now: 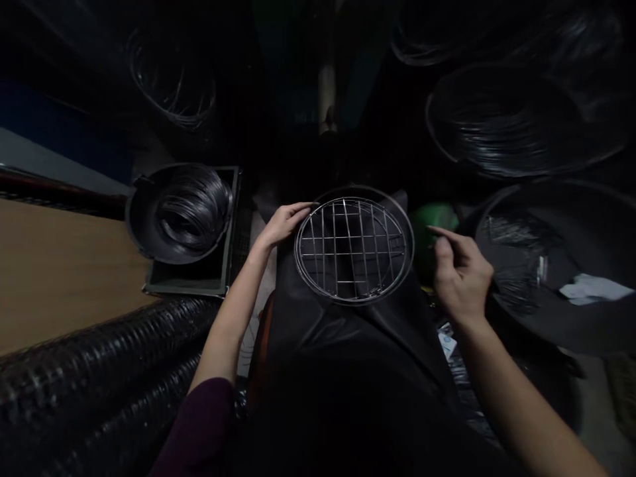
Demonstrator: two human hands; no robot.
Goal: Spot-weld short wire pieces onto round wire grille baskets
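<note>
A round wire grid (354,245) lay flat on a black apron (342,358) over the person's lap, apparently steadied there by the left hand (283,225), its fingers (298,211) pressed together against the rim. The right hand (462,278) was raised just beside the grid, index finger (440,232) extended; whether it pinched anything could not be told. Coiled black wire (193,215) sat within reach in a basin (136,218), near a wooden bench (64,265) on the left.

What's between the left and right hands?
Head view: from the left hand, a round wire grid, then a green object, then the right hand.
</note>
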